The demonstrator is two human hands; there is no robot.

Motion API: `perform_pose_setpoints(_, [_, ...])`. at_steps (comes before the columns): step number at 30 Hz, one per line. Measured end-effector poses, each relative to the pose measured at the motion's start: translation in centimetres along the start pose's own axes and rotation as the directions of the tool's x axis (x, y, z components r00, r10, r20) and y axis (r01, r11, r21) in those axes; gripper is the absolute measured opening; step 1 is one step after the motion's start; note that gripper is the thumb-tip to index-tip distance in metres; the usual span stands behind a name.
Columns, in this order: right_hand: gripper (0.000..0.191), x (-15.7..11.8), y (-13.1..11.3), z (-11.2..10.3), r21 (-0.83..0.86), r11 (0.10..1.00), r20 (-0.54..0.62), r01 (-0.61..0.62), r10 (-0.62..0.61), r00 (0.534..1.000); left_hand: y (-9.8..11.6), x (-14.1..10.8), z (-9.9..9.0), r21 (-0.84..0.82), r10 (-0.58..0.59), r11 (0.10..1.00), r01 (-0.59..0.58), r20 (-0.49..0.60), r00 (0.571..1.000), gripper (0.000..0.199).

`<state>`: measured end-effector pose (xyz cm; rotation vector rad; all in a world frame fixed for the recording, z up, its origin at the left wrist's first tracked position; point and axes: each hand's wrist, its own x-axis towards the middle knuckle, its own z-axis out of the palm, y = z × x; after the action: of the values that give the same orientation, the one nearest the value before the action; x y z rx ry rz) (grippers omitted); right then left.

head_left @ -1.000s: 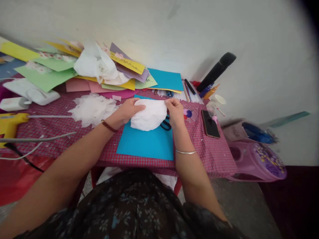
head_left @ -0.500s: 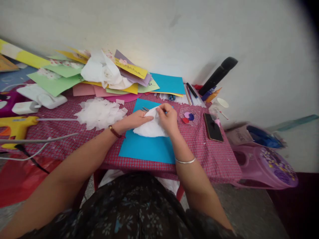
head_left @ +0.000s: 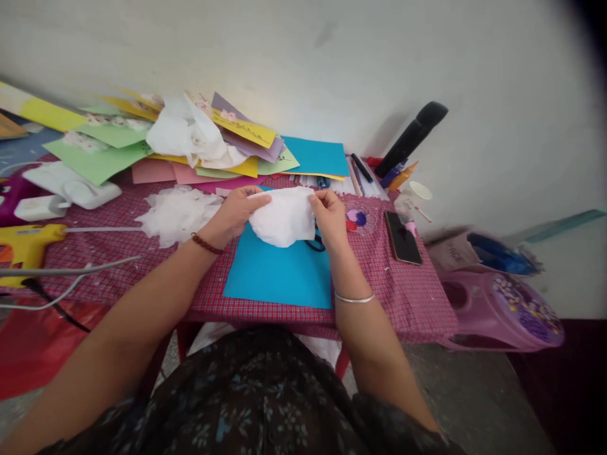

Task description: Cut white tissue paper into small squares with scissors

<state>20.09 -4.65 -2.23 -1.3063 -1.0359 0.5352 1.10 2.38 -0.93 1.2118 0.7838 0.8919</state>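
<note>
A white tissue (head_left: 283,218) is stretched between my two hands, over a blue sheet (head_left: 277,278) on the checked cloth. My left hand (head_left: 239,212) pinches its upper left corner between thumb and fingers. At the upper right corner, my right hand (head_left: 329,217) grips it the same way. Beneath the tissue, beside my right hand, a dark scissors handle (head_left: 316,244) shows; the rest of the scissors is hidden. A pile of white tissue pieces (head_left: 177,215) lies to the left of my left hand.
Folded colored cards (head_left: 123,134) and a crumpled tissue (head_left: 183,133) line the wall. On the left are a yellow glue gun (head_left: 28,246) and cords. A paint palette (head_left: 358,220), a phone (head_left: 402,237), pens (head_left: 363,170) and a black upright object (head_left: 412,139) stand or lie rightward.
The tissue has been spread out flat and lifted, with my hands now farther apart at its upper corners. The scissors handle has come into sight below it.
</note>
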Motion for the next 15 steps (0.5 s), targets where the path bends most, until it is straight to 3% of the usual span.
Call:
perform_pose_setpoints(3, [0.02,-0.04,0.09,0.12,0.034,0.999,0.056,-0.011,0.009,0.998,0.27,-0.2,0.19,0.034,-0.029,0.999,0.028,0.032,0.999,0.026])
perform_pose_setpoints(8, [0.03,0.16,0.4,-0.16,-0.004,1.0,-0.031,-0.009,0.009,0.999,0.82,-0.58,0.51,0.113,-0.063,0.992,0.056,0.066,0.996,0.025])
perform_pose_setpoints(15, [0.024,0.13,0.84,-0.06,0.003,1.0,0.05,-0.026,0.026,0.998,0.09,-0.33,0.14,0.163,-0.074,0.985,0.057,0.102,0.992,0.024])
